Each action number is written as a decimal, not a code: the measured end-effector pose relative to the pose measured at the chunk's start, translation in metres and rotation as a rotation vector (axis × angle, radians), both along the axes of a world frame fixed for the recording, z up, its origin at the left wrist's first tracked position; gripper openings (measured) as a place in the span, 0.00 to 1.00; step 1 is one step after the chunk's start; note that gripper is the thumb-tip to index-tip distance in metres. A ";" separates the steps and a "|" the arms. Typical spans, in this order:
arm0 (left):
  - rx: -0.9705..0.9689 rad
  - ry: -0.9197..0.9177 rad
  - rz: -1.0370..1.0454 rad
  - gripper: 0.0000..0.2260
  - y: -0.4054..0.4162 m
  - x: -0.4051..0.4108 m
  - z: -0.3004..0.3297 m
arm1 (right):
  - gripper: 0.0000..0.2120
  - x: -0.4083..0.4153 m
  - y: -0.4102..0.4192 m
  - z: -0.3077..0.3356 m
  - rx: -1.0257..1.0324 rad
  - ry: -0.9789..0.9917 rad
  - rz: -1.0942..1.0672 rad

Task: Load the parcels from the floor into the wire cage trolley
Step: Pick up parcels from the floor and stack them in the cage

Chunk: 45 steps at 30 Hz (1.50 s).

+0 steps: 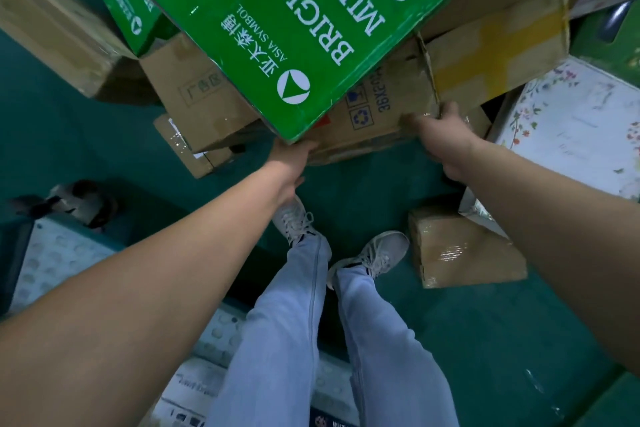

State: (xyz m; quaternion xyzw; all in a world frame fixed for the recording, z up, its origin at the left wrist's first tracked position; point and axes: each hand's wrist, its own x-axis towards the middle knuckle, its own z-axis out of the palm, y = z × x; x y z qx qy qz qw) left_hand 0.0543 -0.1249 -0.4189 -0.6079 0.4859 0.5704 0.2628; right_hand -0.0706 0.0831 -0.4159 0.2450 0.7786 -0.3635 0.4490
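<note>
Your right hand (446,135) grips the near right corner of the brown carton (388,114), thumb on its top face, fingers curled round the edge. Your left hand (294,158) is under the carton's near left corner; its fingers are hidden beneath the cardboard and the overhanging green box (277,28), so you cannot tell how they lie.

The carton sits low in the pile, with the green box resting across its top and more brown parcels packed behind and beside it.

Step in hand, by my reading: taking hold of the next parcel, lift not yet made. The next move calls for care with the green box: either draw the carton out level from under it, or expect it to tip as support goes.

A small taped parcel (464,246) lies apart by your right foot; a floral-printed box (571,128) is just right of the pile. The floor (450,340) is dark green. Pale embossed panels (52,260) lie lower left. The wire cage trolley is not visible.
</note>
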 end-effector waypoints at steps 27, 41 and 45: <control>-0.041 0.306 0.102 0.16 -0.202 -0.030 0.492 | 0.30 -0.068 -0.213 0.498 -0.164 0.198 0.139; -0.161 0.282 0.469 0.22 -0.204 0.150 0.576 | 0.34 0.001 -0.311 0.571 -0.087 0.098 0.879; -0.227 0.297 0.763 0.13 -0.148 0.208 0.592 | 0.22 0.041 -0.327 0.579 -0.239 0.073 1.139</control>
